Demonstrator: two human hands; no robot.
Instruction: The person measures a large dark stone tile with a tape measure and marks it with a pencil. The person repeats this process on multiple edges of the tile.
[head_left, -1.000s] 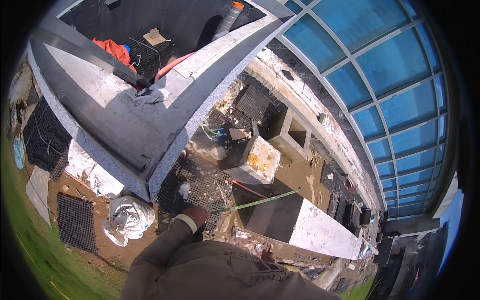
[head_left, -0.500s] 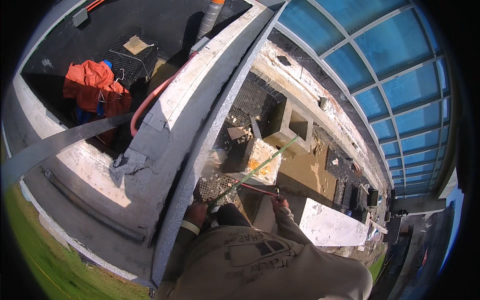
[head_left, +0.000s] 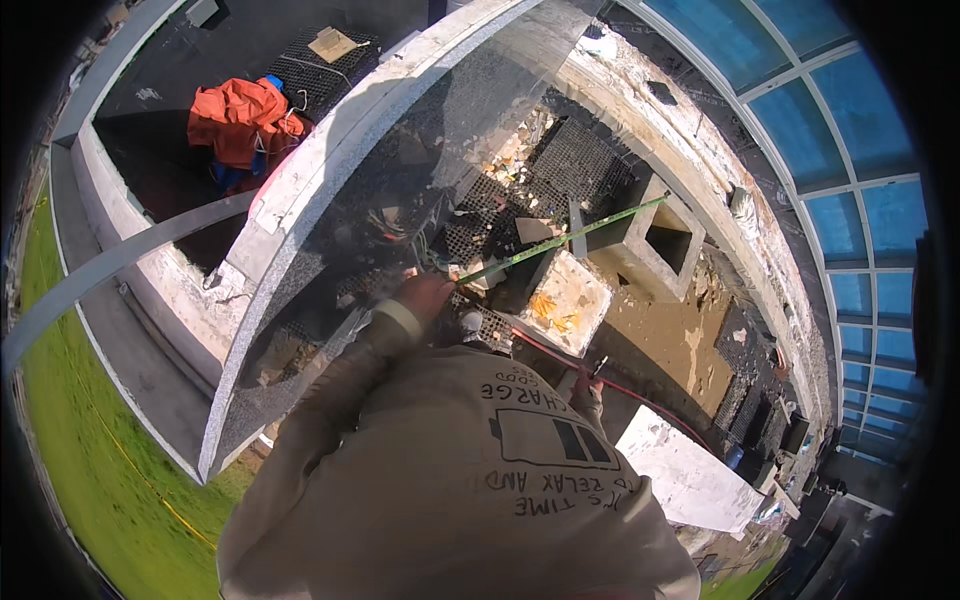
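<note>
My left hand point(head_left: 428, 293) is closed around the near end of a long, narrow green strip point(head_left: 560, 240). The strip runs straight to the far right, and its tip reaches the top of a hollow concrete block point(head_left: 655, 250). Beneath its middle lies a pale square block point(head_left: 570, 305) with yellow-orange marks on top. My right hand point(head_left: 588, 385) is lower and to the right, with fingers closed on a small, thin, pale-tipped thing whose kind I cannot make out. A red hose point(head_left: 540, 345) passes close to the right hand.
A grey speckled slab edge point(head_left: 290, 240) curves along my left. Black grid mats point(head_left: 575, 160) and rubble lie beyond. Orange cloth point(head_left: 245, 120) sits in a dark recess at upper left. A white slab point(head_left: 690, 470) leans at right, below blue glazing point(head_left: 830, 110). Grass point(head_left: 110, 420) borders the left.
The view has shifted, so the blocks and glazing appear farther right. My left hand has come forward from beside the slab edge, still gripping the green strip. The strip's tip now meets the hollow block's top.
</note>
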